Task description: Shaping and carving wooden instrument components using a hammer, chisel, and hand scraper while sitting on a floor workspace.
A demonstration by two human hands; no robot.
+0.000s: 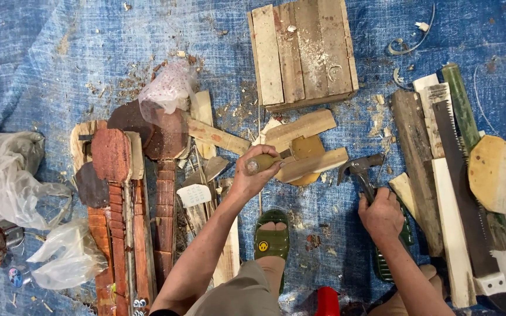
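My left hand [252,174] grips a round wooden handle [262,163] of a tool lying against a pale wooden strip [314,165] and a yellowish wooden piece [307,147] on the blue tarp [42,64]. My right hand [380,215] holds a claw hammer by its handle, the dark metal hammer head [358,165] raised just right of the strip. My foot in a green sandal [271,241] rests below the strip.
A small wooden pallet block [303,52] lies ahead. Reddish carved boards [118,193] and clear plastic bags [13,175] are at left. At right lie planks, a handsaw [461,169], a green stick [461,105] and a round wooden disc [497,174]. Wood shavings are scattered about.
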